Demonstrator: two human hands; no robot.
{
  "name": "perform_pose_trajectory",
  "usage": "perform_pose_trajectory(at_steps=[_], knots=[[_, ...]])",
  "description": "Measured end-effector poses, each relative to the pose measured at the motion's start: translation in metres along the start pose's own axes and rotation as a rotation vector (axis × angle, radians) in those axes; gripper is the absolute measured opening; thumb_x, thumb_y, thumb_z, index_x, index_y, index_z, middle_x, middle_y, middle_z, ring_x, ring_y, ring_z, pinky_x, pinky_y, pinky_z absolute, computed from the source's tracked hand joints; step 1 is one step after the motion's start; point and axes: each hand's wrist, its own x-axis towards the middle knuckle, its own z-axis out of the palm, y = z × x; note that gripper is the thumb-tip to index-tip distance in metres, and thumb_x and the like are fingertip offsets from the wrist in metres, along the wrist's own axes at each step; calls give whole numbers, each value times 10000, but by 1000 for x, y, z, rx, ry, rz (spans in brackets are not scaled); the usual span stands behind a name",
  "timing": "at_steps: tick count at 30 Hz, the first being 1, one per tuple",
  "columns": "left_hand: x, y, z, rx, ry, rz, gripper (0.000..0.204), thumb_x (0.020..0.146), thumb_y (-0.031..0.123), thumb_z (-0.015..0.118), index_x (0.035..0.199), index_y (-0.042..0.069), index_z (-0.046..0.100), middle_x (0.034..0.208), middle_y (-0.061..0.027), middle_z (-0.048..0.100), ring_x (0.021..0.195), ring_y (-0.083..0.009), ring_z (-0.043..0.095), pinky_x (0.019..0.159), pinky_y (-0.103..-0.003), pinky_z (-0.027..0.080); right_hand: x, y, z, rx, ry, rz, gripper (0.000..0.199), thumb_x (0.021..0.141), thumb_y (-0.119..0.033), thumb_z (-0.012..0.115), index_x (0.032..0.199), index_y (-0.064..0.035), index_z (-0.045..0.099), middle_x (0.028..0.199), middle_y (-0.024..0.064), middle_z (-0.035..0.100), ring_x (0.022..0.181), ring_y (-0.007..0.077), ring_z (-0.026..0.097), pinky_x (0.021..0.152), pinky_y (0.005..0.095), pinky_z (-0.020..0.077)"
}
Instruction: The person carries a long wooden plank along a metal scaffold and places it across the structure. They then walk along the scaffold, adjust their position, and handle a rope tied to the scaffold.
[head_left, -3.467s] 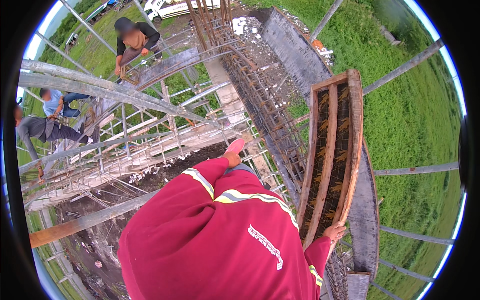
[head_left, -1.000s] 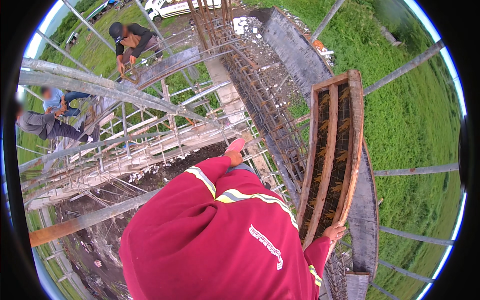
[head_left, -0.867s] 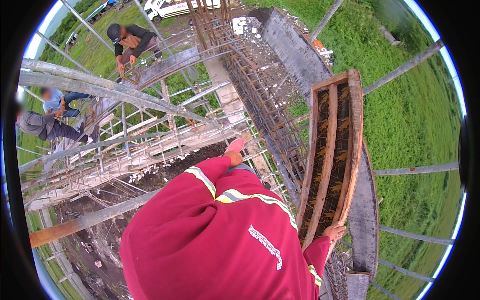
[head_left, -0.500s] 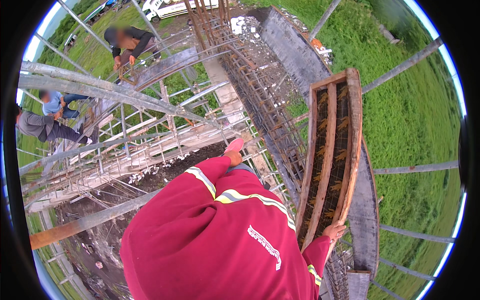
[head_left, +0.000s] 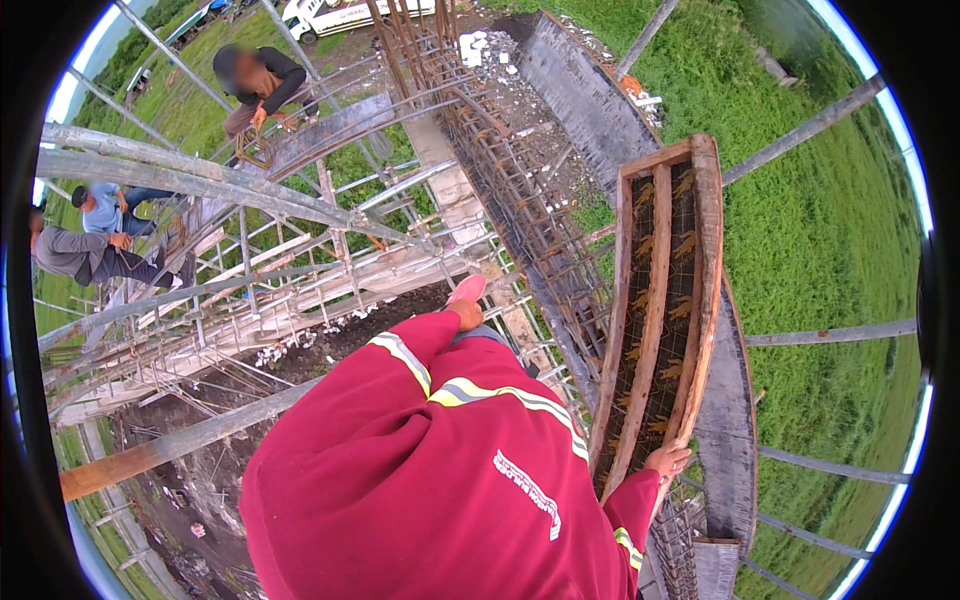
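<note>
At right of frame, curved brown wooden panel point(head_left: 651, 310), right hand point(head_left: 668, 460) clamped on its lower edge. Near centre, left hand point(head_left: 466, 314) apart, beside pink object point(head_left: 467, 289); cannot tell if gripping. Step seems steadying panel; next move likely calls for two-handed support.

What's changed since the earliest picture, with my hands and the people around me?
The co-worker in the dark jacket has leaned toward the picture's left, hands now closer together. The co-worker in the gray top has brought a low-reaching hand up in front of the body. Your right hand still holds the wooden panel's lower end; your left hand stayed put.
</note>
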Motion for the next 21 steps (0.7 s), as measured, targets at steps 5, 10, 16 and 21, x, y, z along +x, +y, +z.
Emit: perform_pose_trajectory(at_steps=[5,10,16,21], knots=[[-1,0,0,56,-8,25,380,884,372,487,1075,120,698,1118,-143,655,1038,-336,617,929,-430,473,-1,0,-1,18,5,17,771,954,-642,219,1522,-130,128,1546,208,156,1410,432,139,1108,571,181],[4,-6,7,53,46,61,366,882,366,485,1064,136,704,1090,-141,665,1015,-334,627,919,-430,478,-2,-3,-3,42,0,1,779,950,-648,216,1521,-125,132,1548,208,150,1412,430,129,1110,570,178],[5,-5,7,117,30,91,346,875,366,490,1022,154,720,1049,-142,675,985,-331,639,901,-436,486,-2,-3,-3,49,2,-22,785,948,-652,210,1522,-121,129,1550,205,140,1407,436,133,1109,576,175],[1,0,1,5,39,29,337,878,361,494,1009,150,722,1044,-139,677,978,-327,640,890,-443,487,-3,-4,-4,46,-11,-12,784,948,-652,209,1523,-127,119,1552,202,133,1409,438,127,1108,579,175]])
